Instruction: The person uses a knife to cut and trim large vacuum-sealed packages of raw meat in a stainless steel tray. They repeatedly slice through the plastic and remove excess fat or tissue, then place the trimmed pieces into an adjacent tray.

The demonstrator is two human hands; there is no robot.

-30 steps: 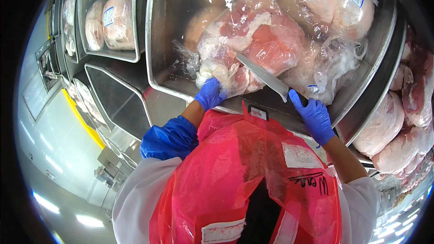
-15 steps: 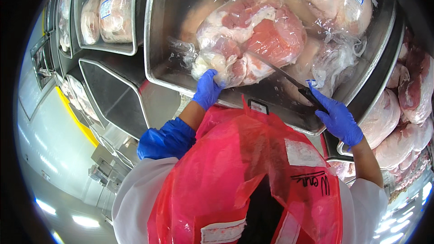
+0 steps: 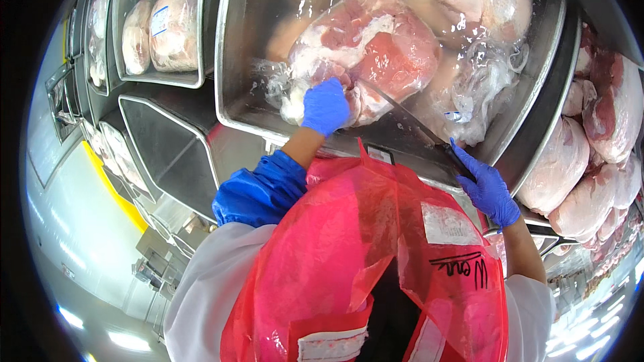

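Observation:
My left hand [image 3: 325, 107], in a blue glove, grips the near left end of a large piece of raw meat [image 3: 396, 57], where crumpled clear plastic [image 3: 268, 80] lies about it. The meat sits in a steel tub [image 3: 231, 94] of watery liquid. My right hand [image 3: 488, 190], also gloved, is closed on the black handle of a long knife [image 3: 412, 115]. The blade angles up-left to the meat's lower middle, its tip hidden at the meat. More crumpled plastic [image 3: 479, 90] lies to the right of the meat, beside a wrapped piece [image 3: 483, 0].
At left stand a tub of wrapped meat [image 3: 173, 27] and a dark-interior steel tub [image 3: 168, 144]. At right, large raw cuts [image 3: 610, 107] are piled beyond the tub's rim. Below me is my red plastic apron [image 3: 322, 241].
My left hand has moved up and right onto the meat, its back now upward. My right hand and the knife handle sit lower and farther right than a second ago.

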